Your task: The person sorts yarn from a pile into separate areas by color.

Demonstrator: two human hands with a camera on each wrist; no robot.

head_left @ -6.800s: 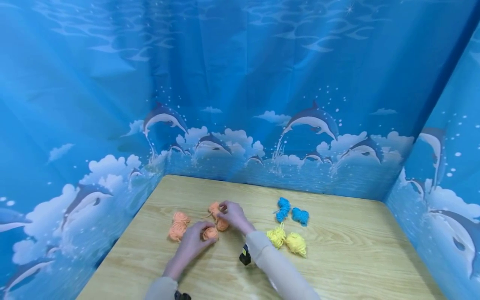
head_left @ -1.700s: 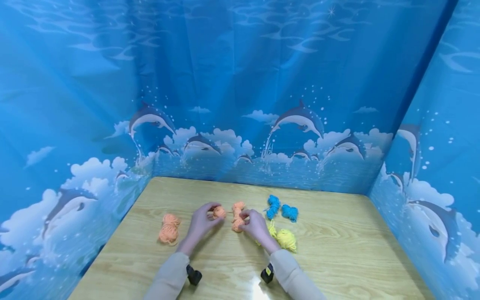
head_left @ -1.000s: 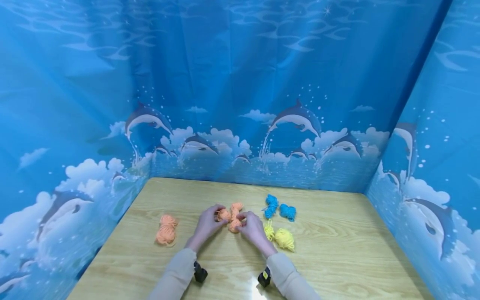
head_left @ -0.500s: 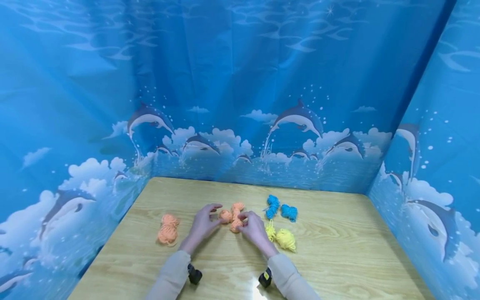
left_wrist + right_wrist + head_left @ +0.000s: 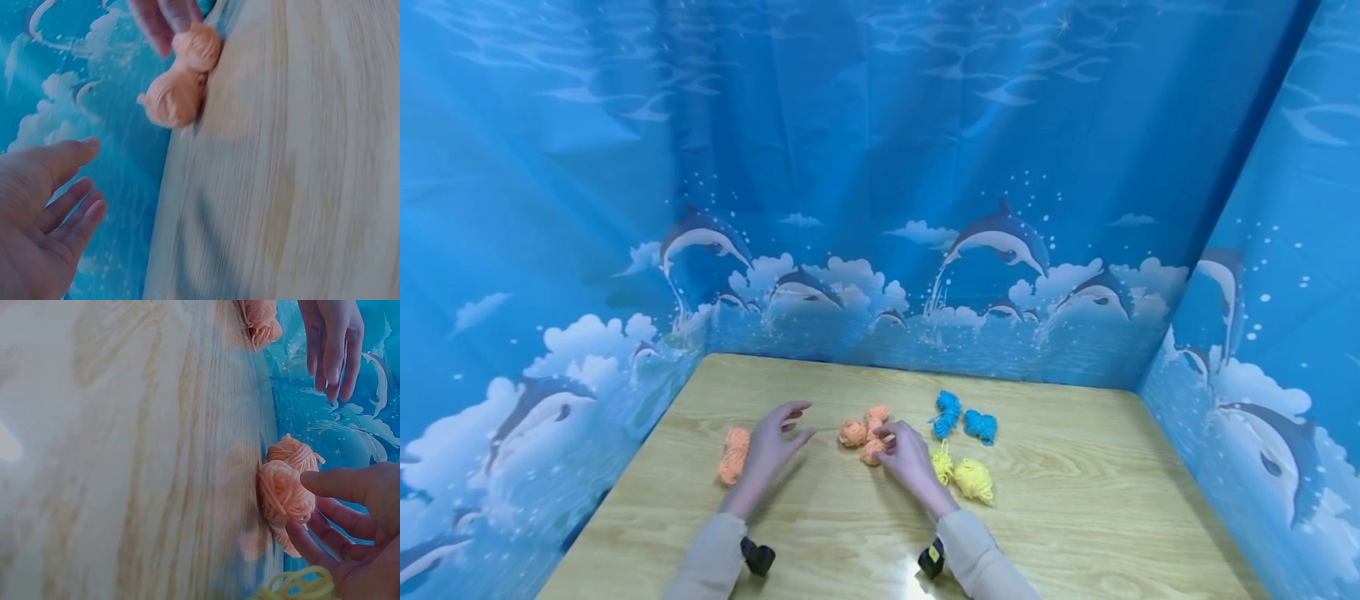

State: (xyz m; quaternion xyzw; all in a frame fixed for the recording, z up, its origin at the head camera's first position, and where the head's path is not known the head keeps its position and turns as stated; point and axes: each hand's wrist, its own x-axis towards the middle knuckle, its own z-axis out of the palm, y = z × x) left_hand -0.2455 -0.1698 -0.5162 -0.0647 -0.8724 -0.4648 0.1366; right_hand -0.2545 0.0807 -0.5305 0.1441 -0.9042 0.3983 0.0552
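Two pieces of orange yarn lie side by side mid-table: a round ball (image 5: 852, 433) at left and a longer waisted bundle (image 5: 876, 417) at right. My right hand (image 5: 910, 460) pinches the near end of that bundle; in the right wrist view its thumb and a finger touch the orange strands (image 5: 286, 494). My left hand (image 5: 771, 442) hovers left of the ball, holding nothing, its fingers loosely extended, as the left wrist view of the hand (image 5: 50, 212) also shows. Another orange bundle (image 5: 734, 457) lies beyond the left wrist, partly covered by it.
Right of my right hand lie yellow yarn bundles (image 5: 973, 481), one partly hidden by the hand. Two blue yarn bundles (image 5: 980, 427) lie behind them. A dolphin-printed blue curtain (image 5: 865, 208) borders the wooden table (image 5: 1090, 500) at back and sides.
My left hand brought the orange ball against the bundle, let it go and drew away left towards the other orange bundle. My right hand, earlier moved right with its bundle, has stayed there.
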